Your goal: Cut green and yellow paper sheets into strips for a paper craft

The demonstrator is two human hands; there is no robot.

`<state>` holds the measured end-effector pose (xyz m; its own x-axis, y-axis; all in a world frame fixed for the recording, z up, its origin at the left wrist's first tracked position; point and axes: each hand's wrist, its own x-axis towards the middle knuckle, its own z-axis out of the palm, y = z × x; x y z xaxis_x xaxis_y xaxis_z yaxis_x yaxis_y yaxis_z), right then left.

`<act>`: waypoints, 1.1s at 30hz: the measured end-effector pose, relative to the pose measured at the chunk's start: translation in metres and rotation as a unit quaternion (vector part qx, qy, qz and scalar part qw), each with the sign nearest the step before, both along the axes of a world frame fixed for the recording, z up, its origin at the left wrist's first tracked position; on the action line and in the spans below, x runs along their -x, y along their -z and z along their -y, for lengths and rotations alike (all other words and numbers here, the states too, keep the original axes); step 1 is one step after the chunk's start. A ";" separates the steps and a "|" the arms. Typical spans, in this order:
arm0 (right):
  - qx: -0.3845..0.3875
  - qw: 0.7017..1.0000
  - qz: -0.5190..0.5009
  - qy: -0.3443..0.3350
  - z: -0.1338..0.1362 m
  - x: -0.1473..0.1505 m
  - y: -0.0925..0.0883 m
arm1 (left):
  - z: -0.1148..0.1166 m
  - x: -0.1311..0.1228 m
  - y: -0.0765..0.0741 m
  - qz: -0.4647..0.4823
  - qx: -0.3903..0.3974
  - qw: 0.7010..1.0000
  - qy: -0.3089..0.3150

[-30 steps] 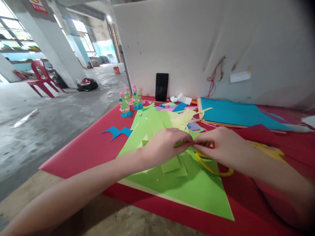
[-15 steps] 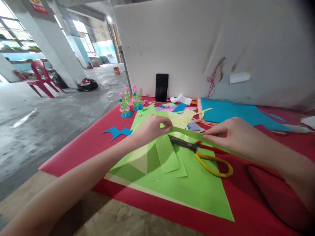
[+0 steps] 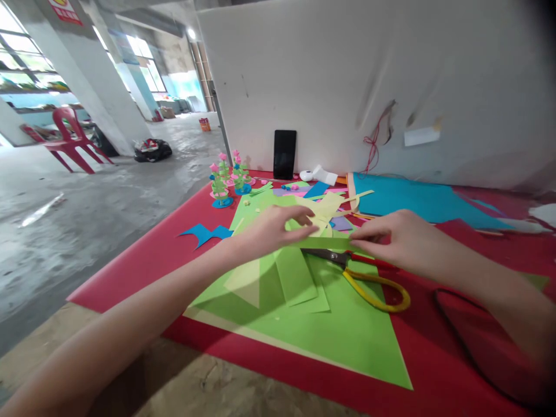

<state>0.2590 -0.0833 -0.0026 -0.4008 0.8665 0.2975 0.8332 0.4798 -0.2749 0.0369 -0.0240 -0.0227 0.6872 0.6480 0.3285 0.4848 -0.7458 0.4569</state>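
Observation:
A long green paper strip is stretched between my two hands above the table. My left hand pinches its left end, fingers closed on it. My right hand grips the strip further right, fingers pressed on it; the strip runs on under my right forearm. Below the strip lie yellow-handled scissors on a large green paper sheet, with smaller green cut pieces beside them.
The red table covering holds blue paper cut-outs, small paper flower trees, a pile of pale yellow strips, a large blue sheet and a black phone leaning on the white board. A black cable lies at right.
My hands, pinched together a second ago, have drawn apart along the green strip, uncovering the scissors. The left hand rose and moved left; lately the strip has levelled out.

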 end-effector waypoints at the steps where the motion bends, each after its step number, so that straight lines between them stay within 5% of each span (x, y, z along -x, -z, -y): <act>1: 0.011 1.000 -0.001 -0.008 0.000 0.003 0.001 | 0.007 -0.003 -0.001 -0.043 -0.015 0.999 0.010; 7: 0.039 0.995 -0.087 -0.007 -0.003 0.017 0.006 | 0.024 -0.011 0.000 -0.193 -0.116 0.974 -0.026; 17: -0.008 0.996 -0.091 -0.009 0.007 0.032 0.008 | 0.036 -0.014 -0.009 -0.157 -0.041 0.987 -0.012; 27: -0.031 0.987 -0.096 0.122 -0.011 -0.019 -0.012 | 0.019 0.005 -0.032 -0.092 -0.034 0.993 -0.067; 33: -0.054 0.994 -0.039 0.086 -0.013 -0.019 -0.008 | 0.016 0.006 -0.026 -0.106 -0.069 0.989 -0.080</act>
<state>0.2782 -0.0701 0.0057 -0.2213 0.8817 0.4167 0.8840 0.3618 -0.2960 0.0309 -0.0397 0.0032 0.6418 0.7138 0.2803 0.6763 -0.6992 0.2318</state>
